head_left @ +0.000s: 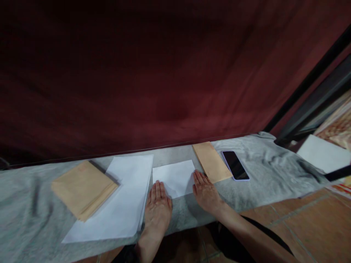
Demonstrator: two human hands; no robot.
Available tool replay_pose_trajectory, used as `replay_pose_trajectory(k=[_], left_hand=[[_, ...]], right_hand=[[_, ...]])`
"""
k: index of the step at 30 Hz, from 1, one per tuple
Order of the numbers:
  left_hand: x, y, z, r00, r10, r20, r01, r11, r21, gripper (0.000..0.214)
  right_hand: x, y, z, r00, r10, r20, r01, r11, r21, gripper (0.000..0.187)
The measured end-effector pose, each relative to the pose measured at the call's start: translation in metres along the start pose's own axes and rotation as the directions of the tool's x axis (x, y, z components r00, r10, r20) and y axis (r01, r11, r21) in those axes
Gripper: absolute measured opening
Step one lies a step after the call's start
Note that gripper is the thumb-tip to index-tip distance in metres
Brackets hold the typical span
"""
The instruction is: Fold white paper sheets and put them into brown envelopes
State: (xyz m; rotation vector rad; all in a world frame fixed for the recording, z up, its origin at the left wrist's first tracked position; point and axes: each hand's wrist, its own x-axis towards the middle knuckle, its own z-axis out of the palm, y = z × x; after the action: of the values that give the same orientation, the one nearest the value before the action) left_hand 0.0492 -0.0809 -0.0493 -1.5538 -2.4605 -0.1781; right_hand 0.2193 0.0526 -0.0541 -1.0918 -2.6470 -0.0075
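A white sheet of paper (175, 179), about half the size of the stacked sheets, lies flat on the grey cloth between my hands. My left hand (158, 206) rests flat at its left edge, fingers stretched out. Along the right edge lies my right hand (206, 191), fingers extended and touching the paper. A single brown envelope (211, 162) is just beyond my right fingers. To the left is a stack of larger white sheets (124, 204), with a pile of brown envelopes (83, 188) overlapping its left side. Neither hand grasps anything.
A phone in a pale purple case (236, 165) lies right of the single envelope. Grey cloth (268, 171) covers the narrow surface, backed by a dark red curtain (153, 73). A dark frame (309, 98) and a white panel (325, 153) stand at the right, above the tiled floor (315, 223).
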Motion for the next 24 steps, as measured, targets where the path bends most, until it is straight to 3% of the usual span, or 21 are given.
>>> replay_pose_trajectory(k=[3, 6, 9, 12, 17, 24], left_hand=[[0.001, 0.002, -0.005, 0.999, 0.032, -0.029, -0.032, 0.999, -0.001, 0.057], [0.002, 0.009, -0.006, 0.991, 0.125, -0.053, -0.128, 0.99, -0.059, 0.058], [0.002, 0.017, 0.001, 0.976, 0.211, -0.057, -0.217, 0.968, -0.128, 0.059], [0.0, 0.02, 0.012, 0.977, 0.207, -0.054, -0.213, 0.965, -0.151, 0.061], [-0.001, 0.017, 0.018, 0.981, 0.178, -0.071, -0.186, 0.975, -0.123, 0.061], [-0.005, 0.017, 0.014, 0.989, 0.11, -0.096, -0.119, 0.989, -0.093, 0.06]], right_hand=[[0.003, -0.002, -0.009, 1.0, -0.008, -0.004, 0.008, 0.999, 0.037, 0.052], [0.007, -0.007, -0.017, 0.994, -0.102, -0.034, 0.105, 0.989, 0.108, 0.051], [0.008, -0.016, -0.019, 0.974, -0.223, -0.036, 0.226, 0.957, 0.183, 0.051], [0.006, -0.022, -0.013, 0.961, -0.277, 0.003, 0.271, 0.941, 0.201, 0.05], [-0.001, -0.022, -0.002, 0.972, -0.234, 0.01, 0.23, 0.96, 0.158, 0.052], [-0.008, -0.014, 0.008, 0.988, -0.13, -0.088, 0.135, 0.989, 0.057, 0.057]])
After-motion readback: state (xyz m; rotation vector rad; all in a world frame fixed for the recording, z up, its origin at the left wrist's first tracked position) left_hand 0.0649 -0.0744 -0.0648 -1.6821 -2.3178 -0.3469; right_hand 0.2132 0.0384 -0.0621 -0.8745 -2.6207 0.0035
